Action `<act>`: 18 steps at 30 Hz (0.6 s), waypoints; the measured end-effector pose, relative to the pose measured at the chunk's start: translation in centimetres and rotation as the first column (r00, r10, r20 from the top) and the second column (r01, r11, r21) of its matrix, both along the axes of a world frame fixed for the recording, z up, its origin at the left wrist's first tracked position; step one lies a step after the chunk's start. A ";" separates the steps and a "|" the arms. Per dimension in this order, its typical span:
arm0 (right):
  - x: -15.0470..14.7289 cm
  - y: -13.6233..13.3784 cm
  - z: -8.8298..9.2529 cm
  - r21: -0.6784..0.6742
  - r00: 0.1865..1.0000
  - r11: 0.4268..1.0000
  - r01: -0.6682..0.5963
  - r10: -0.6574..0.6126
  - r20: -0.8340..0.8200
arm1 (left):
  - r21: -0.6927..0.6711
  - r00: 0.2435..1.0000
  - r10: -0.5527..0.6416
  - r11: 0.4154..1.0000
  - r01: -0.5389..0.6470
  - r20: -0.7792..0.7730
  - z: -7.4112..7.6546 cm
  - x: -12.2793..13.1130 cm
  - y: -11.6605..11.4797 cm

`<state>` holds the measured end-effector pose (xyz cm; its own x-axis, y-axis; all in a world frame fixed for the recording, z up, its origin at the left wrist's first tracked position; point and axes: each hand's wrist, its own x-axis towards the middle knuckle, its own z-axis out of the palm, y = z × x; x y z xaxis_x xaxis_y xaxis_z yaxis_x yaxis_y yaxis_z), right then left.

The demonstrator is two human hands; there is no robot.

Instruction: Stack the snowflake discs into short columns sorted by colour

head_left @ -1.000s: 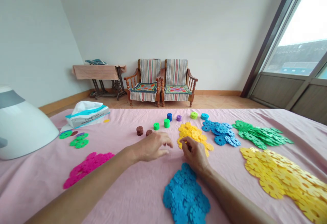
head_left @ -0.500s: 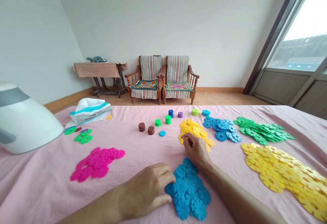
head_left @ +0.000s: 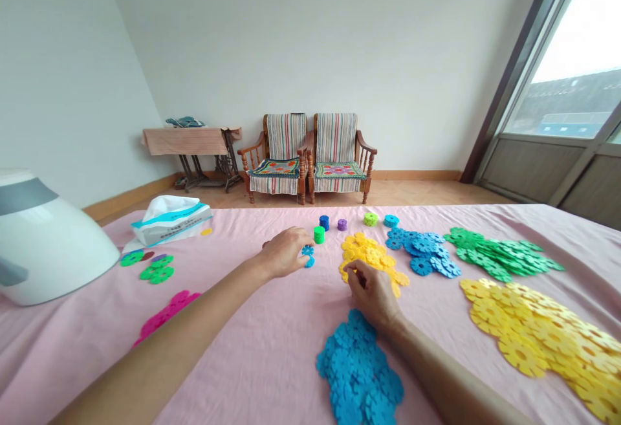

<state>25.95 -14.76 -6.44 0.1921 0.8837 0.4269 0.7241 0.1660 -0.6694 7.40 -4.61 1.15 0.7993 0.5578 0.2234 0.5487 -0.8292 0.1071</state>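
My left hand (head_left: 288, 252) reaches out over the middle of the table. Its fingertips are closed on a blue snowflake disc (head_left: 307, 250), just above another blue disc (head_left: 309, 262) lying on the cloth. My right hand (head_left: 372, 290) rests at the near edge of a heap of yellow snowflake discs (head_left: 367, 250). Its fingers are curled into a pinch, and whatever they may hold is hidden. A heap of blue snowflake discs (head_left: 359, 373) lies in front of me, below my right hand. Beyond my left hand stands a bright green stack of discs (head_left: 319, 235).
Dark blue (head_left: 324, 222), purple (head_left: 342, 225), lime (head_left: 370, 218) and light blue stacks (head_left: 391, 220) line the back. Green (head_left: 502, 253) and larger yellow heaps (head_left: 538, 334) lie right. Left are pink discs (head_left: 167, 315), a tissue pack (head_left: 169, 221) and a white appliance (head_left: 53, 244).
My left hand has moved from the near blue heap forward to the single blue disc, carrying another blue disc. It now covers the brown stacks. My right hand has hardly moved.
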 end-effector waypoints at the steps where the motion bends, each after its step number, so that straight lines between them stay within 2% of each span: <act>1: 0.0 0.0 0.0 -0.003 1.000 1.000 -0.002 0.002 -0.002 | 0.008 0.999 -0.007 1.000 0.008 -0.040 -0.2 0.3 0.8; 6: 0.0 0.0 -0.1 -0.003 1.000 1.000 -0.012 0.012 -0.011 | -0.002 0.991 -0.035 0.999 0.035 -0.126 -1.4 1.0 2.2; 18: 0.0 0.1 -0.1 -0.007 1.000 1.000 -0.010 0.010 0.010 | -0.036 0.978 -0.058 0.998 0.052 -0.202 -2.2 0.8 2.4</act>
